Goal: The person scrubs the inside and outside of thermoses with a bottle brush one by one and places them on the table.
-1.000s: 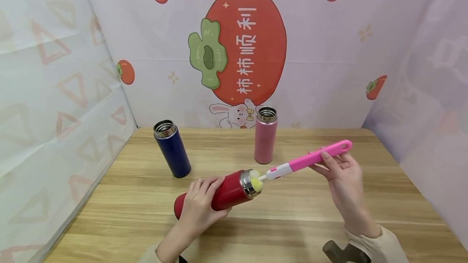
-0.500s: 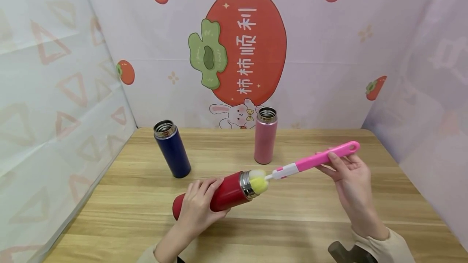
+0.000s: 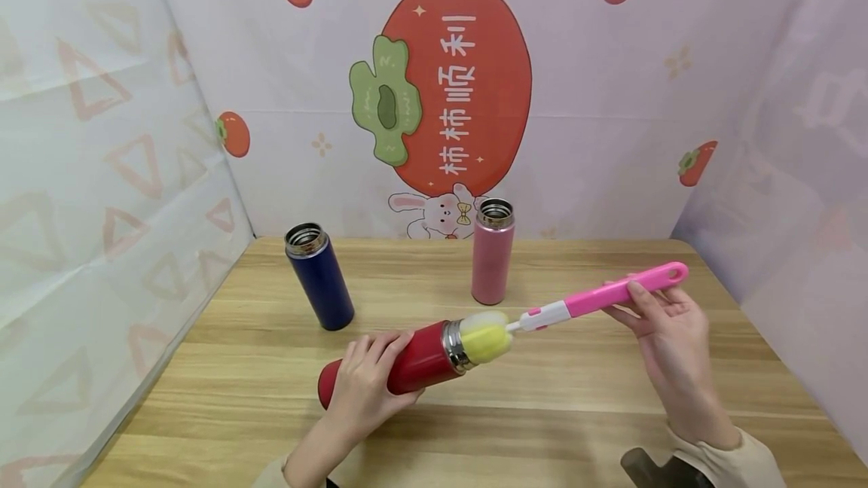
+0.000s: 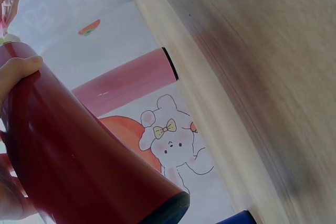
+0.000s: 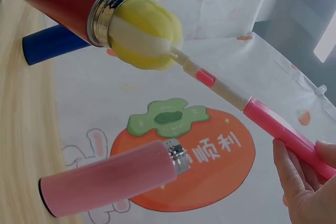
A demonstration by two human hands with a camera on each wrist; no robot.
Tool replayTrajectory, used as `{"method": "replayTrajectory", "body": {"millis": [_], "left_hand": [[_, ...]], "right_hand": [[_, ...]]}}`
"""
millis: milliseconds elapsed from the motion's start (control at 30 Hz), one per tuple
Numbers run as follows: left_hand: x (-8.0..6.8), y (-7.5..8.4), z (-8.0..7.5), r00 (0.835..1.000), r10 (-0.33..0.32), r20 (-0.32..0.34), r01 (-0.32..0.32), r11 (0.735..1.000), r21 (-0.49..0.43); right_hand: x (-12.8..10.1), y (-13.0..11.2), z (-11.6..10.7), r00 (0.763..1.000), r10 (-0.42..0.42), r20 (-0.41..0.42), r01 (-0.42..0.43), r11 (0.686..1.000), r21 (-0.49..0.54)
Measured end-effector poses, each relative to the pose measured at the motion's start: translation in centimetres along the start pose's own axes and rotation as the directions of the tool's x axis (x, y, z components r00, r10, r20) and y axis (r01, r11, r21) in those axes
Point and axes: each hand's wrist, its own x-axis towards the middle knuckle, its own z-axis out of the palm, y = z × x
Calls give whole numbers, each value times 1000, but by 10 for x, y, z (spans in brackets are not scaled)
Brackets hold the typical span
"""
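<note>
My left hand [image 3: 366,382] grips a red thermos bottle [image 3: 423,358] round its body, tilted with the metal mouth toward the right. In my right hand [image 3: 671,341] a bottle brush [image 3: 613,294] is pinched by its pink handle. The yellow and white sponge head [image 5: 147,35] of the brush sticks partly out of the bottle's mouth; its inner end is hidden inside. In the left wrist view the red bottle [image 4: 89,145] shows its dark base, with the thumb lying over its side.
A dark blue bottle [image 3: 320,281] stands uncapped at the left on the wooden table [image 3: 556,428]. Farther back, a pink bottle [image 3: 493,262] stands uncapped near the printed back cloth [image 3: 576,172]. Cloth walls close off both sides.
My right hand has moved to the right with the brush, and more of the sponge head shows outside the bottle's mouth. The left hand and red bottle have shifted very slightly left.
</note>
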Motion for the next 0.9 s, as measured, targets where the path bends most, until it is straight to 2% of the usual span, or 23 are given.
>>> {"method": "replayTrajectory", "body": {"millis": [300,733,900], "left_hand": [[0,0,1,1000,2,12,-2,1000,1],[-1,-3,1,1000,-14,27,15,1000,-24],[-4,-6,-1,997,-65,32,66,998,-15]], "right_hand": [[-1,-6,-4,999,4,-52,-8,998,-65],[3,-17,-14,997,11,-82,-12,1000,-2],[6,-27,-21,996,-20,-90,28,996,83]]}}
